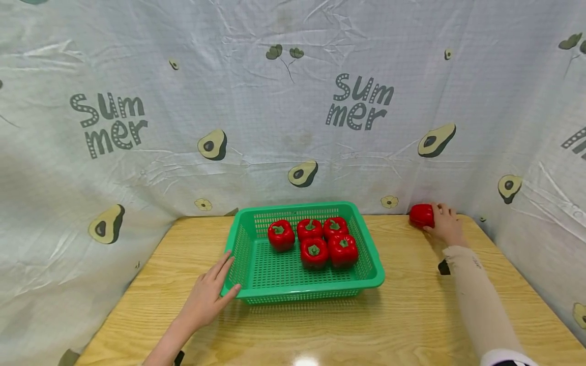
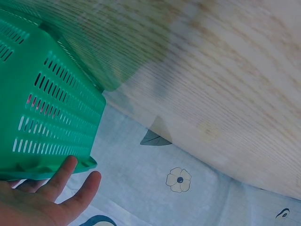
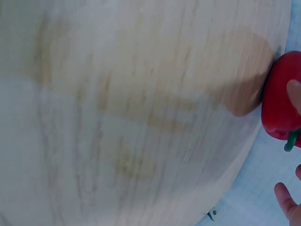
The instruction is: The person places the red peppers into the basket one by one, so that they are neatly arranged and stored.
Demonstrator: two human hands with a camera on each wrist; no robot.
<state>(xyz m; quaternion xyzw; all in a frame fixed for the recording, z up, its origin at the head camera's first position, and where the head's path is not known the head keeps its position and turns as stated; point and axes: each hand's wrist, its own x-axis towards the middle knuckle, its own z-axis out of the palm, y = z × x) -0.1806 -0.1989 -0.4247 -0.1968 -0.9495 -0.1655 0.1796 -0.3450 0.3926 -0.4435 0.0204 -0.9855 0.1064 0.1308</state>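
Note:
A green plastic basket [image 1: 309, 293] holds several red bell peppers [image 1: 313, 252] with green stems, most of them grouped toward its right half. My left hand [image 1: 206, 297] touches the basket's left rim, fingers extended and thumb spread near the front corner. From the left wrist, that hand [image 2: 51, 200] shows beside the rim and slotted wall. Far right, near the table's back edge, my right hand [image 1: 446, 226] holds another red bell pepper [image 1: 421, 215] by its right side. The right wrist view shows the thumb against this pepper [image 3: 280, 101]; some other fingers stand apart from it, and the rest are hidden.
A light wood-grain table [image 1: 412, 315] lies under everything. Behind and beside it hangs a pale cloth [image 1: 256, 127] printed with avocados, flowers and lettering. The basket stands mid-table toward the back, with bare tabletop between it and the right hand.

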